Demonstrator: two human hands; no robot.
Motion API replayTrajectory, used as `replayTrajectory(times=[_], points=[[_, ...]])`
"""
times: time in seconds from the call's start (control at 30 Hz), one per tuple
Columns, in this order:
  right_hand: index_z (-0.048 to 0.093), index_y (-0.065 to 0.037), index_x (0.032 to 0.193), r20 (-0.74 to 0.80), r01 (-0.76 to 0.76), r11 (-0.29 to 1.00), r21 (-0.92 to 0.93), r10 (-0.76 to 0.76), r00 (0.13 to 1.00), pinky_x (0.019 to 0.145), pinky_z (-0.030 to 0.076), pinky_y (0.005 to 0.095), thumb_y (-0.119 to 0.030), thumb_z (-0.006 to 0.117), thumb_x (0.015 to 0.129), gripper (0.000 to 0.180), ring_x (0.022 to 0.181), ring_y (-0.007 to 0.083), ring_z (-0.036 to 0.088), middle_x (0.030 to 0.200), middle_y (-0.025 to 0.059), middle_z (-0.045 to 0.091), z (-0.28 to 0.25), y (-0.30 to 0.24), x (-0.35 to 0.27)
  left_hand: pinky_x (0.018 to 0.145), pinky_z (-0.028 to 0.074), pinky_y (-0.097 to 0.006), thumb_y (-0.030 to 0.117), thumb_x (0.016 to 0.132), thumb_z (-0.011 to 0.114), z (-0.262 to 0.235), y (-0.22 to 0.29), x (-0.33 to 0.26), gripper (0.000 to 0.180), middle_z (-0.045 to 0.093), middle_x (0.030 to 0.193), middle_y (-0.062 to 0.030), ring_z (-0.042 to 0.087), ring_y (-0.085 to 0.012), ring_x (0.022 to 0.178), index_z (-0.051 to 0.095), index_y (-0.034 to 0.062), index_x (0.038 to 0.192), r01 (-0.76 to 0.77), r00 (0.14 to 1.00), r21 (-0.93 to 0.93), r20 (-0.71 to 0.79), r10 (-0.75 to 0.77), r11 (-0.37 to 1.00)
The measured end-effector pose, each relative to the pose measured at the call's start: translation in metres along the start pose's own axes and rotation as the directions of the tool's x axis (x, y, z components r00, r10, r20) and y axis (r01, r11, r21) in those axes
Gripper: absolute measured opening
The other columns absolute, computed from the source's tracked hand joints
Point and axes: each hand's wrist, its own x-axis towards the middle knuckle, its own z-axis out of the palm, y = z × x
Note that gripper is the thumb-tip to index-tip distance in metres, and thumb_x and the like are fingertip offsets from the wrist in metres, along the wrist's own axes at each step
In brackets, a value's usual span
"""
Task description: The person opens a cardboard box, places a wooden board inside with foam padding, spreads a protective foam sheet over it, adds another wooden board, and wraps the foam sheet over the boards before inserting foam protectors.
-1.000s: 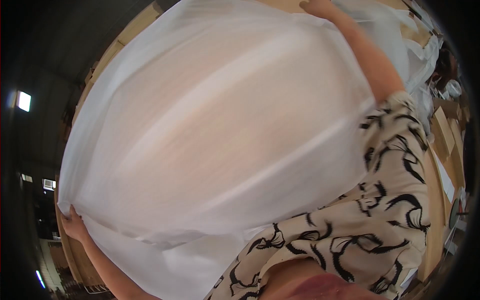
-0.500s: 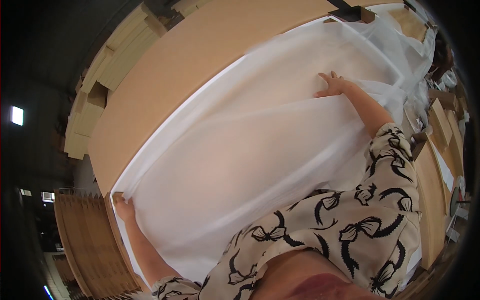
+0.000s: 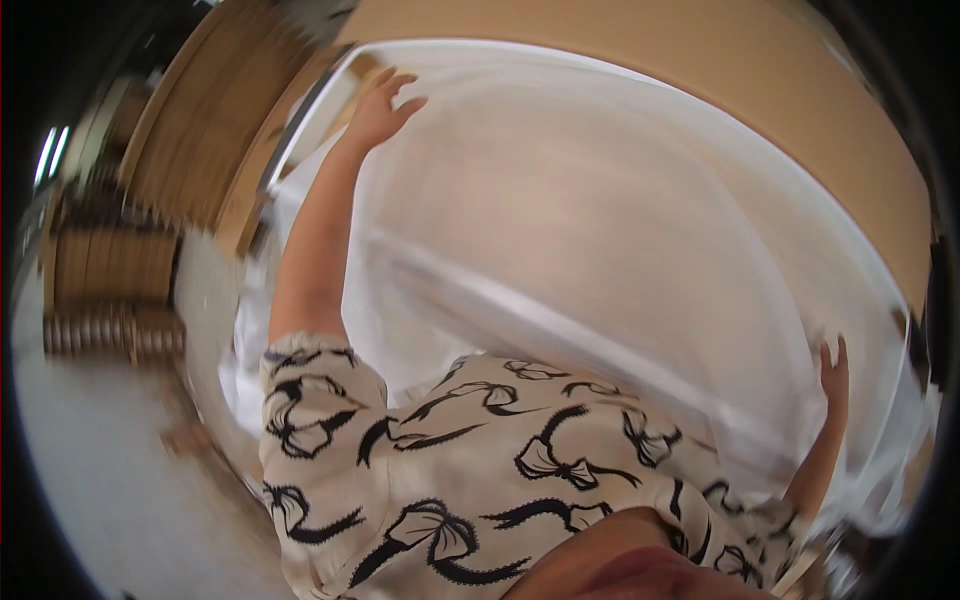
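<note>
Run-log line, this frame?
white sheet: spread out | left hand: open, near far-left corner | right hand: open, at right side | tan board: beyond sheet's far edge

Here in the room, a big stack of brown boards rises near a smaller brown stack, grey floor alongside, bright lights beyond.

"What sort of place is this?"
"A workshop, by the look of it: stacked flat brown boards, a smooth grey floor, bright white strip lights, a broad tan panel."
</note>
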Motion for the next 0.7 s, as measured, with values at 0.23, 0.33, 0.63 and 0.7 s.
replayTrajectory(times=[0.23, 0.33, 0.63, 0.7], points=[[0.040, -0.008, 0.126, -0.060, 0.544, 0.829, 0.125, -0.541, 0.839, 0.097, 0.032, 0.0360, -0.019, 0.053, 0.086, 0.044, 0.119, 0.0309, 0.039, 0.129, 0.0160, 0.041, -0.047, -0.312, 0.035, 0.085, 0.043, -0.038, 0.053, 0.072, 0.058, -0.113, -0.143, -0.099, 0.060, 0.058, 0.102, -0.0223, 0.055, -0.0317, 0.100, 0.058, 0.0047, 0.107, 0.615, 0.783, 0.393, -0.201, -0.589, 0.684], [0.042, -0.011, 0.125, 0.046, 0.688, 0.721, 0.082, -0.693, 0.720, 0.096, 0.033, 0.0388, -0.014, 0.056, 0.083, 0.045, 0.118, 0.0343, 0.037, 0.130, 0.0174, 0.039, -0.020, -0.377, 0.040, 0.087, 0.041, -0.037, 0.060, 0.072, 0.055, -0.090, -0.130, -0.115, 0.073, 0.056, 0.106, -0.0239, 0.053, -0.0345, 0.102, 0.055, -0.0039, 0.108, 0.760, 0.645, 0.135, -0.280, -0.711, 0.636], [0.025, -0.016, 0.135, 0.403, 0.496, 0.858, -0.135, -0.410, 0.818, 0.097, 0.029, 0.0493, -0.034, 0.064, 0.075, 0.073, 0.121, 0.0455, 0.025, 0.136, 0.0281, 0.020, 0.042, -0.302, 0.049, 0.084, 0.043, -0.037, 0.075, 0.061, 0.052, -0.052, -0.038, -0.044, 0.093, 0.058, 0.105, -0.0204, 0.057, -0.0301, 0.098, 0.055, -0.0052, 0.108, 0.615, 0.724, 0.470, -0.019, -0.689, 0.633], [0.019, -0.017, 0.137, 0.472, 0.483, 0.867, -0.120, -0.378, 0.796, 0.099, 0.026, 0.0482, -0.034, 0.067, 0.073, 0.082, 0.126, 0.0444, 0.018, 0.137, 0.0281, 0.016, 0.062, -0.236, 0.051, 0.082, 0.044, -0.034, 0.071, 0.055, 0.062, 0.006, -0.043, -0.053, 0.095, 0.058, 0.104, -0.0189, 0.057, -0.0260, 0.094, 0.054, -0.0084, 0.107, 0.665, 0.681, 0.182, 0.250, -0.689, 0.724]])
